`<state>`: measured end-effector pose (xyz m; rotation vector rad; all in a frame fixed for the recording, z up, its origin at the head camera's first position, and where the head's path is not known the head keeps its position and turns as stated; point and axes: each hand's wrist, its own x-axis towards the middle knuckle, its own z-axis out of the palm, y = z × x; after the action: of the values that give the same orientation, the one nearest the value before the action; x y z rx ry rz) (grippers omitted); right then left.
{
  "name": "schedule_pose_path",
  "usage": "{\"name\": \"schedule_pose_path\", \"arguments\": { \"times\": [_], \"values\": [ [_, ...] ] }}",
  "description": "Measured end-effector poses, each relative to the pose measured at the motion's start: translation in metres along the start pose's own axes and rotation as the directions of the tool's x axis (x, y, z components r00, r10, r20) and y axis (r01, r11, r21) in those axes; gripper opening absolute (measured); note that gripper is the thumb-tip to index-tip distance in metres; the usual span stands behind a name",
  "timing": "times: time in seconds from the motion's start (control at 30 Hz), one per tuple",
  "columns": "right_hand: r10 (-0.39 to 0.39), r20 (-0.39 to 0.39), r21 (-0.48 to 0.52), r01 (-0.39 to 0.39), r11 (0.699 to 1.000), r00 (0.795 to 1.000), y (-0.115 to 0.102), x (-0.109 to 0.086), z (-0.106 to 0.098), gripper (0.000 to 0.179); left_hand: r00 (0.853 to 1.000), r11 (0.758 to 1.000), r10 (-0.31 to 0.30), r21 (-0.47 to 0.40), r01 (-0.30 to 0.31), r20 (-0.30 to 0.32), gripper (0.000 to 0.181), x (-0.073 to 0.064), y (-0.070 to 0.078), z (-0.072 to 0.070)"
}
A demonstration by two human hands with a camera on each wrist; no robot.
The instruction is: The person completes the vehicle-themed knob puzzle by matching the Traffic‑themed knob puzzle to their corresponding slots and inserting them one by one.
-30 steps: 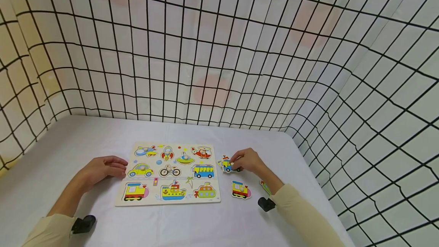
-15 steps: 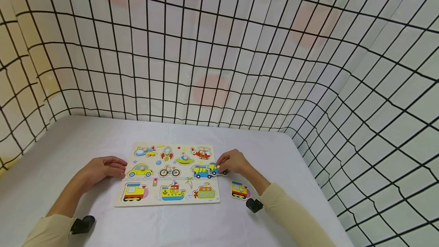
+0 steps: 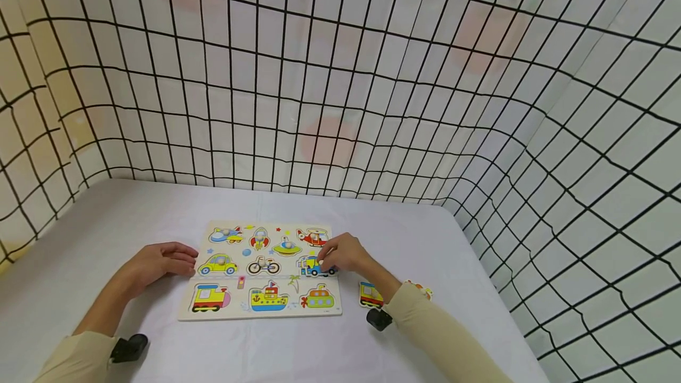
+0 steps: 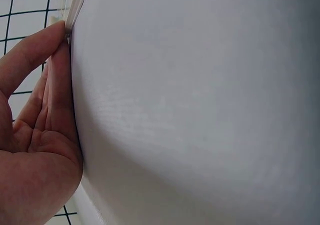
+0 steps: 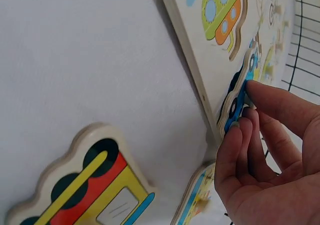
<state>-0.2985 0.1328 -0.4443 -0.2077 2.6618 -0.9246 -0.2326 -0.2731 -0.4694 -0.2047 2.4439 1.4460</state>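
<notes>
The wooden puzzle board with printed vehicle pictures lies flat on the table. My right hand pinches a blue bus puzzle piece over the right part of the board, overlapping the printed bus. From the right wrist view, the bus piece tilts against the board near its edge, thumb and fingers on its face. My left hand rests on the table, fingers extended to the board's left edge. In the left wrist view, the thumb and fingertip of this hand touch that edge.
A train piece lies right of the board, partly behind the right forearm. Another piece peeks out beyond the sleeve. Close to the board's corner, a yellow and blue piece shows in the right wrist view. A black-grid wall encloses the table.
My right hand has carried the bus piece leftward, from the table beside the board to over the printed bus. The left hand has stayed in place.
</notes>
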Motion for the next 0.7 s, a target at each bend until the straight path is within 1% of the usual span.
{"name": "schedule_pose_path", "arguments": {
  "times": [0.17,0.33,0.53,0.7],
  "values": [
    [-0.011,0.0,0.008,0.011,1.0,1.0,-0.006,-0.001,0.004,0.011,1.0,1.0,-0.001,-0.002,0.001,-0.002,0.057,0.001,-0.001,0.0],
    [-0.018,0.001,0.009,0.018,1.0,1.0,-0.008,0.0,0.007,0.01,1.0,1.0,0.0,-0.006,-0.001,-0.004,0.056,0.001,0.0,0.0],
    [-0.006,0.012,0.009,0.006,1.0,1.0,-0.009,0.002,0.009,0.011,1.0,1.0,-0.003,-0.005,0.003,-0.006,0.056,0.001,0.0,0.0],
    [0.002,0.007,0.014,-0.002,1.0,1.0,-0.01,0.001,0.011,0.012,1.0,1.0,-0.003,-0.003,0.003,-0.008,0.055,0.002,-0.001,0.0]
  ]
}}
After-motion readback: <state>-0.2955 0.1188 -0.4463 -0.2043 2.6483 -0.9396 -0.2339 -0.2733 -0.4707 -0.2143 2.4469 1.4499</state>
